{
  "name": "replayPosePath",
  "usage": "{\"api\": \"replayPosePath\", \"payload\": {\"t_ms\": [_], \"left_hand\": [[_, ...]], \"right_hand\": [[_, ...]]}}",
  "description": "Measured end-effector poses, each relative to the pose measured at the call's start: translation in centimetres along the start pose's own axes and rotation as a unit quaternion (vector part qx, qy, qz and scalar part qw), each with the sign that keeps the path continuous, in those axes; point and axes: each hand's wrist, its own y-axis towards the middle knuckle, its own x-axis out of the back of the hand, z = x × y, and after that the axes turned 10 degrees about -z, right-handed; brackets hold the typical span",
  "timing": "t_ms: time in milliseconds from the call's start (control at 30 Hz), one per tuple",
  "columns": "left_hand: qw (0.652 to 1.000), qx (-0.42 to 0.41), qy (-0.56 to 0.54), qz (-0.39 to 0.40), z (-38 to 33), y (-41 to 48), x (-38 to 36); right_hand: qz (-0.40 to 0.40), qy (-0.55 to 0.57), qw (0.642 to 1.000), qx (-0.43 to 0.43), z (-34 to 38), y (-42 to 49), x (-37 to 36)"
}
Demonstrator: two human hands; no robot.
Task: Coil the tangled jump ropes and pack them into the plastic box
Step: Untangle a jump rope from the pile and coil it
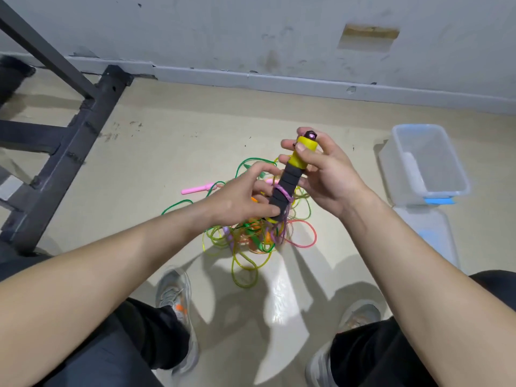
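Jump ropes (251, 236) question: the whole lot is one knotted heap of green, yellow, pink and orange cord on the floor (167, 141), just ahead of my shoes (174, 303). Nothing coiled, and the plastic box (435, 174) has nothing in it. Where am I, step-wise?
— ropewrangler

I'd call it the very start: freeing the first rope. You've got one black-and-yellow handle (290, 180) lifted above the heap, tilted, yellow cap up. Your right hand (329, 174) pinches the yellow cap between thumb and fingers, and your left hand (243, 196) is curled round the lower foam end. So both are clamped on the same handle, close together.
— knotnerd

There's a purple cord (284, 192) looped round the foam and trailing down into the heap.
— ropewrangler

That's the next job, I reckon. Unwind that loop before you pull, or the whole heap probably comes up with it. It's blurry there, so I can't tell if your left fingers are on the purple cord or just on the foam. After that, trace the rope to its other handle, coil it, and reach right. The box sits open on the floor, well off to your right, with its lid (430, 236) lying just beside it on your side. The pink handle (195, 189) poking out at the heap's left edge can wait.
— knotnerd
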Motion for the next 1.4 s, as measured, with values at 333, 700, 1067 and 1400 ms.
{"api": "replayPosePath", "payload": {"t_ms": [333, 700, 1067, 1400], "left_hand": [[0.944, 0.021, 0.284, 0.165, 2.6, -0.6, 4.0], [0.802, 0.281, 0.509, -0.136, 5.2, -0.3, 6.7], [0.95, 0.022, 0.298, -0.092, 8.1, 4.8, -1.5], [0.929, 0.203, 0.223, -0.215, 17.8, 5.6, 2.6]], "right_hand": [[-0.305, 0.018, 0.949, 0.081, -0.9, 3.6, 3.3], [0.018, 0.048, 0.97, -0.239, 0.2, 2.5, 4.7], [0.248, -0.027, 0.955, -0.162, 0.7, 0.0, -0.7], [-0.211, -0.164, 0.961, 0.069, -3.2, 5.4, 7.5]]}}
